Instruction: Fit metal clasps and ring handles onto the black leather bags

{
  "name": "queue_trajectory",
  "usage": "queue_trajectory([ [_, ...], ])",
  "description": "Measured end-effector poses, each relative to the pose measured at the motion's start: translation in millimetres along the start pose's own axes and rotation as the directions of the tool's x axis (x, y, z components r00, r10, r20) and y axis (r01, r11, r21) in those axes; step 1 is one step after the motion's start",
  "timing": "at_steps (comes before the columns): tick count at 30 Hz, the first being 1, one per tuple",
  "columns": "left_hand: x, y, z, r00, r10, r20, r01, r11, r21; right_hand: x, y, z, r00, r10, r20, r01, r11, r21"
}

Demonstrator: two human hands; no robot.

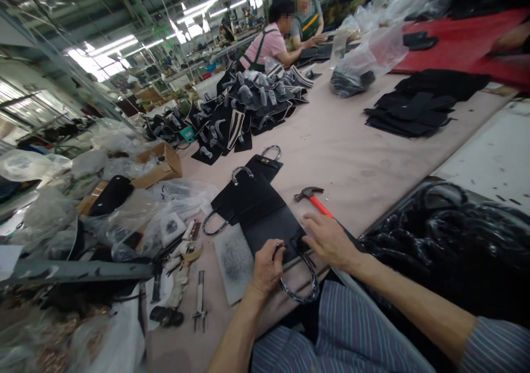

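Observation:
A black leather bag panel [271, 230] lies at the near edge of the pink table [343, 146], with a curved black handle [301, 291] hanging off its near side. My left hand [267, 267] is closed, pinching one end of that handle against the panel. My right hand [329, 241] rests on the panel's right corner, fingers curled over the other handle end. More black panels with handles [248, 192] are stacked just beyond. A red-handled hammer [314, 199] lies right of them, close to my right hand.
Pliers and small tools [199, 301] lie to the left beside a grey pad [233, 262]. Plastic bags [157, 213] and a cardboard box [163, 166] crowd the left. Piles of black pieces [252, 108] sit further along. Two people [285, 30] work at the far end. Black handles fill a bin [451, 240] at right.

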State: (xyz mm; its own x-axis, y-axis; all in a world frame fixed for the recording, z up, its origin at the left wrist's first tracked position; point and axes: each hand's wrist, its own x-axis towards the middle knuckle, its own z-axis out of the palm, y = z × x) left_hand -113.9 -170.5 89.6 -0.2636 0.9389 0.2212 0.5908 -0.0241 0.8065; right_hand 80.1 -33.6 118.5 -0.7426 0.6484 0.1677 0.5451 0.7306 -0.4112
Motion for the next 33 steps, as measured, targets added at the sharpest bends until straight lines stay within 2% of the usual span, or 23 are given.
queue_trajectory([
  [2, 2, 3, 0.4, 1.000, -0.016, -0.001, 0.016, 1.000, -0.011, -5, -24, 14, 0.992, -0.123, 0.035, 0.120, 0.990, 0.077],
  [5, 6, 8, 0.6, 0.996, -0.088, -0.020, 0.087, 0.995, -0.054, -12, -45, 35, 0.991, -0.096, 0.089, 0.089, 0.993, 0.084],
  [9, 11, 11, -0.1, 0.956, -0.277, -0.100, 0.253, 0.946, -0.202, -15, -47, 46, 0.995, -0.053, 0.087, 0.048, 0.997, 0.062],
  [11, 10, 13, -1.8, 0.944, -0.312, -0.105, 0.280, 0.930, -0.238, -14, -46, 44, 0.995, -0.049, 0.092, 0.044, 0.997, 0.057],
  [13, 10, 18, -5.1, 0.971, -0.213, -0.107, 0.194, 0.967, -0.167, -13, -46, 42, 0.994, -0.047, 0.101, 0.041, 0.998, 0.055],
  [15, 11, 26, -10.3, 0.994, -0.003, -0.113, -0.003, 0.999, -0.052, -12, -47, 39, 0.993, -0.051, 0.111, 0.044, 0.997, 0.056],
  [16, 14, 30, -13.5, 0.987, 0.079, -0.137, -0.081, 0.997, -0.013, -12, -47, 38, 0.992, -0.054, 0.113, 0.047, 0.997, 0.056],
  [17, 17, 34, -16.9, 0.976, 0.107, -0.190, -0.110, 0.994, -0.010, -12, -48, 38, 0.992, -0.057, 0.111, 0.051, 0.997, 0.056],
  [18, 22, 36, -20.3, 0.960, 0.069, -0.271, -0.087, 0.995, -0.055, -12, -48, 37, 0.992, -0.058, 0.109, 0.052, 0.997, 0.055],
  [19, 25, 37, -23.6, 0.932, -0.032, -0.362, -0.025, 0.988, -0.149, -12, -48, 37, 0.993, -0.058, 0.106, 0.052, 0.997, 0.054],
  [21, 30, 33, -29.7, 0.828, -0.313, -0.465, 0.105, 0.901, -0.421, -12, -48, 37, 0.993, -0.054, 0.101, 0.049, 0.997, 0.055],
  [22, 28, 29, -32.2, 0.776, -0.434, -0.458, 0.143, 0.828, -0.543, -12, -47, 37, 0.993, -0.055, 0.101, 0.049, 0.997, 0.059],
  [24, 18, 19, -36.9, 0.702, -0.590, -0.398, 0.197, 0.699, -0.687, -11, -46, 38, 0.994, -0.053, 0.097, 0.046, 0.997, 0.068],
  [27, -9, 3, -45.0, 0.609, -0.708, -0.359, 0.242, 0.596, -0.765, -11, -45, 41, 0.995, -0.056, 0.082, 0.050, 0.996, 0.075],
  [30, -38, -9, -58.3, 0.516, -0.782, -0.350, 0.225, 0.518, -0.825, -12, -45, 44, 0.995, -0.075, 0.072, 0.071, 0.995, 0.064],
  [33, -59, -15, -75.6, 0.451, -0.848, -0.280, 0.187, 0.396, -0.899, -15, -44, 48, 0.993, -0.103, 0.059, 0.100, 0.994, 0.037],
])
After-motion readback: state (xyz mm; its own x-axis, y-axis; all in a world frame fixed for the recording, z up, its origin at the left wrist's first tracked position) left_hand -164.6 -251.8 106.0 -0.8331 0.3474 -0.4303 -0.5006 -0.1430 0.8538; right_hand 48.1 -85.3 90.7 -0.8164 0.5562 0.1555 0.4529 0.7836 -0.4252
